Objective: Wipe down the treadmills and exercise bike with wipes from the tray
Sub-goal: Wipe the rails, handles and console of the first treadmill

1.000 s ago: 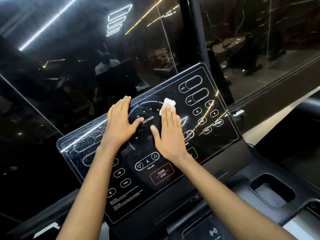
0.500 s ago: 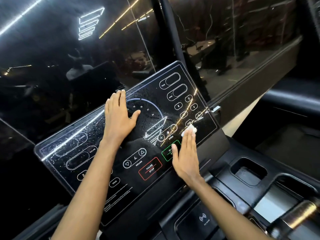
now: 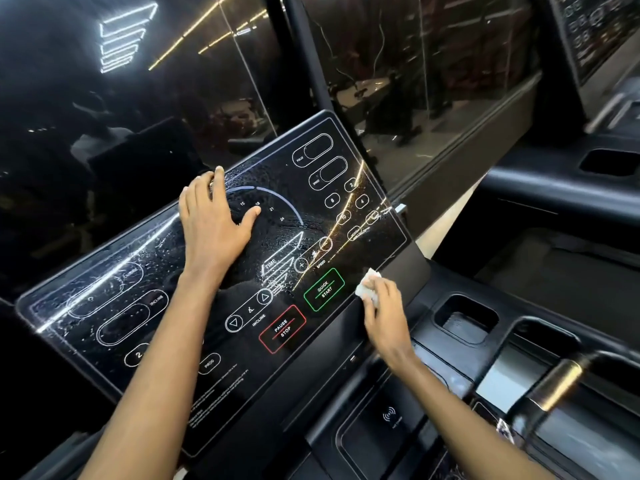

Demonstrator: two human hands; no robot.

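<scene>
Right hand (image 3: 386, 315) slid wipe (image 3: 366, 288) lower on console (image 3: 114, 327), pressing flat; left hand (image 3: 214, 225) stays flat.

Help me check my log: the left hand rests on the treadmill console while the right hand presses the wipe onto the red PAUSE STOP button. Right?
Not quite. The head view shows the right hand pressing the wipe just right of the green QUICK START button, not on the red one. The left hand does rest on the console.
</scene>
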